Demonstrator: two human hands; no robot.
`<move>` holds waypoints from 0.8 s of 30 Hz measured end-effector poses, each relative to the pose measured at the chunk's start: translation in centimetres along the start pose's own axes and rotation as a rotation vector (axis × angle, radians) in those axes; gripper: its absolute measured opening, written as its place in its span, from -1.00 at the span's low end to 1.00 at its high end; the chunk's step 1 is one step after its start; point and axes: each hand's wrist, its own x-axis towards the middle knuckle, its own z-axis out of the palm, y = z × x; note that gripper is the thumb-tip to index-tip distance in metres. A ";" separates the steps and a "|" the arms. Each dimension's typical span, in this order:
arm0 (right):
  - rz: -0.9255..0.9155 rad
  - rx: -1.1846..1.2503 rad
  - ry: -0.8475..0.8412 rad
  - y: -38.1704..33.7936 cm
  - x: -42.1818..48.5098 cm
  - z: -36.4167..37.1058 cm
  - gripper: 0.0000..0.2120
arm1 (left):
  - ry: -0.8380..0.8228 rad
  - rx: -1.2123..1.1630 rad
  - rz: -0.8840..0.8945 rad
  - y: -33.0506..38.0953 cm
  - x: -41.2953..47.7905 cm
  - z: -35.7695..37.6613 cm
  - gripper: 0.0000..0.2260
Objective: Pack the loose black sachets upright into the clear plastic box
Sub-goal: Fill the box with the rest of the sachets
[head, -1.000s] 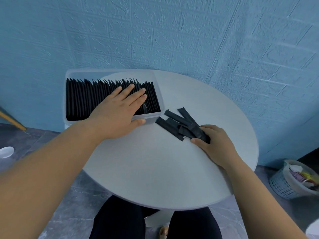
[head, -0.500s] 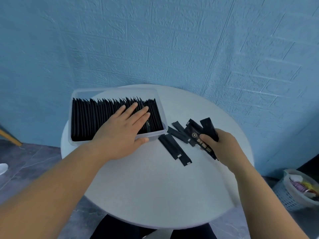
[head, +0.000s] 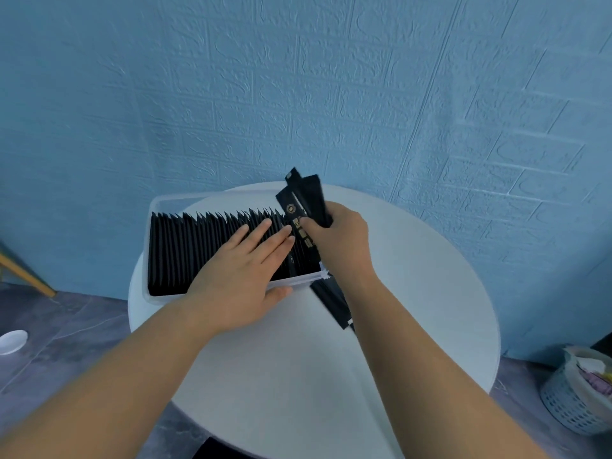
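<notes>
Bare forearms (head: 116, 376) — dark trousers (head: 217, 451) just showing below.

A plain indoor room, domestic in look rather than a workshop or lab. Beyond both hands rises a wall (head: 298, 94) covered in blue brick-embossed panelling. Under the left hand (head: 238, 276) and the right hand (head: 337, 233) is a small round white table (head: 281, 376), set close to that wall. Below it the floor (head: 66, 342) is grey marbled tile. Far to the right of the right hand a pale plastic basket (head: 569, 402) stands on the floor, holding crumpled scraps. Far to the left of the left hand are two more things: a slanted yellow wooden leg (head: 26, 273) and a small white dish (head: 12, 340) on the tiles.
</notes>
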 end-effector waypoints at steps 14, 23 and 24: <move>-0.027 -0.335 -0.231 0.1 0.0 0.3 -0.72 | 0.036 0.016 -0.007 0.1 0.2 -0.2 -0.39; 0.074 -0.112 -0.273 -0.1 -0.1 -0.4 -0.84 | 0.079 0.033 -0.003 0.1 0.0 0.1 -0.37; 0.077 -0.108 -0.273 -0.1 -0.1 -0.4 -0.86 | 0.082 0.034 -0.001 0.1 0.0 0.1 -0.37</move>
